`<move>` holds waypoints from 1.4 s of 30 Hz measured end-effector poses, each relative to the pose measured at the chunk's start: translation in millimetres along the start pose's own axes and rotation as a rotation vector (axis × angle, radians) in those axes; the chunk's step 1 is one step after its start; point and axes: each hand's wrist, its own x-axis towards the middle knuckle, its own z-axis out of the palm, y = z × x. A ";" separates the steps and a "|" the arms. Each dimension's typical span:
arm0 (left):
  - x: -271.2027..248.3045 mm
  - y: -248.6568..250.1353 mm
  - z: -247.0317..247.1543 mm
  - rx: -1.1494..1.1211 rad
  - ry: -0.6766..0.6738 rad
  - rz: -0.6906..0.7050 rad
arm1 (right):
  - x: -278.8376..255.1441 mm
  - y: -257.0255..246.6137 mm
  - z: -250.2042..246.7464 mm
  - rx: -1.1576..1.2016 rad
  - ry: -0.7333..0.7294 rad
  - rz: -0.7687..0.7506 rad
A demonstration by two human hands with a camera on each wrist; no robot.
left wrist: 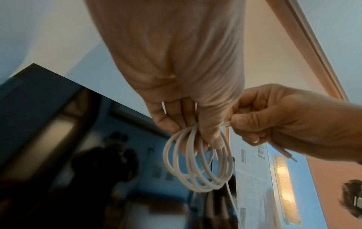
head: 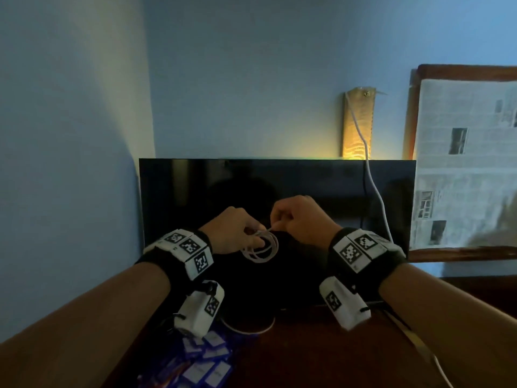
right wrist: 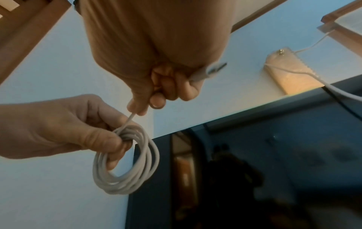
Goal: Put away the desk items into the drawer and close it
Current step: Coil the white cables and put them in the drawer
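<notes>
The white cable (head: 260, 245) is wound into a small coil and held up in the air in front of a dark screen (head: 307, 186), between the two hands and well above the bench (head: 307, 357). The left hand (head: 233, 233) has its fingers curled through the loops and grips the coil, which hangs below its fingertips; the right hand (head: 300, 219), just beside it, pinches the free end of the cable between thumb and forefinger, and the plug (right wrist: 212, 70) sticks out past the back of its curled fingers. Both wrists carry black bands with white blocks printed in black-and-white square codes; no writing on them can be read. On the dark brown bench below the left wrist lie blue and white cards (head: 207, 365), their print too small to make out. Behind the screen stands a blue wall (head: 251, 65) with a glowing yellow lamp (head: 356, 127) and a second white wire (head: 375, 186) running down from it; to the right, newspaper sheets (head: 461, 163) cover a wooden-framed panel
</notes>
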 end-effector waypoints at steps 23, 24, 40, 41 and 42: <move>-23.3 -11.5 23.0 -0.435 0.143 -0.065 | -10.7 16.6 58.9 0.343 0.235 0.090; -24.4 -13.4 24.4 -0.425 0.156 -0.073 | -10.2 16.5 62.5 0.414 0.227 0.132; -48.2 -34.0 74.2 -0.277 0.243 -0.189 | -43.3 9.9 110.5 0.902 0.026 0.486; -50.9 -34.5 79.3 -0.265 0.251 -0.180 | -47.2 11.1 112.4 0.968 0.015 0.494; -53.8 -34.8 84.6 -0.266 0.258 -0.169 | -51.6 12.6 113.9 1.027 0.005 0.496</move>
